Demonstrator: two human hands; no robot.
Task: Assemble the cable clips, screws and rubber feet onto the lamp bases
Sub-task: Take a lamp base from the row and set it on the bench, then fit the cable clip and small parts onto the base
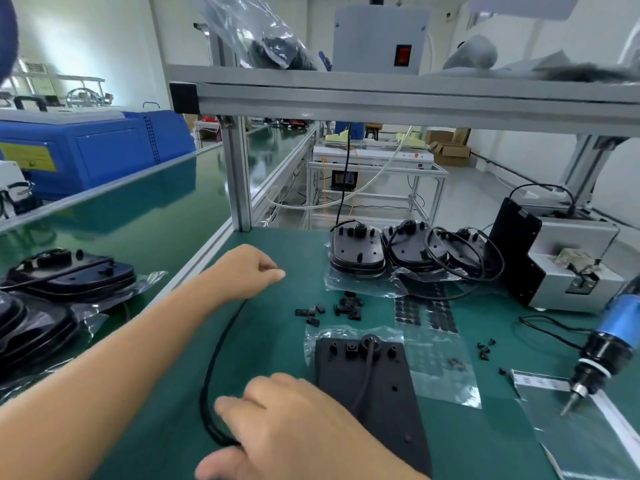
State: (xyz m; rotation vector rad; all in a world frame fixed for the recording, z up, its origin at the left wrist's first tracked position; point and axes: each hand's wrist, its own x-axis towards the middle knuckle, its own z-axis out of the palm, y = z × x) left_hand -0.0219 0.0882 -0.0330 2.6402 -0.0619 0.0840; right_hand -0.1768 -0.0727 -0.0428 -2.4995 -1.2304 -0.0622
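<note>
Matte black plastic lamp base (377, 386) lies flat on the green mat (277, 258), long axis running away from you, cord socket at the far end. Your left hand (251, 268) grips the thin rubbery black cord (216, 351) in a curled fist. Your right hand (287, 420) rests on the base's near-left edge; its fingertips are hidden, grip unclear. Small black clips (346, 306) lie beyond the base.

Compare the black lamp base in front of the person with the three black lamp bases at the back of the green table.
The near flat black lamp base lies alone, under the right hand; the three back black bases overlap in a row, untouched. Both sit on clear plastic bags.
</note>
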